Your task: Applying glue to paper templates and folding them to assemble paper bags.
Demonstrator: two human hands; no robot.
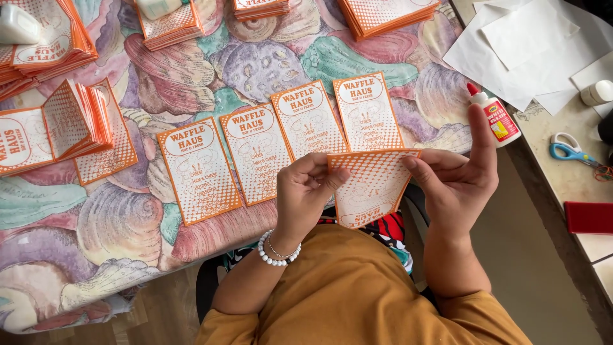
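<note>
Both my hands hold one orange-and-white printed paper sleeve (372, 185) above my lap, its top edge pinched between thumbs and fingers. My left hand (306, 191) grips its left corner; a white bead bracelet sits on that wrist. My right hand (461, 172) grips the right corner, its index finger raised toward a small white glue bottle with a red cap (495, 118). Several matching flat sleeves (281, 144) lie side by side on the shell-patterned tablecloth (96, 217) just beyond my hands.
Stacks of the same orange sleeves (57, 124) sit at the left and along the far edge (383, 14). White paper sheets (530, 51), blue-handled scissors (571, 150), a white jar (597, 92) and a red flat object (589, 217) lie on the counter at right.
</note>
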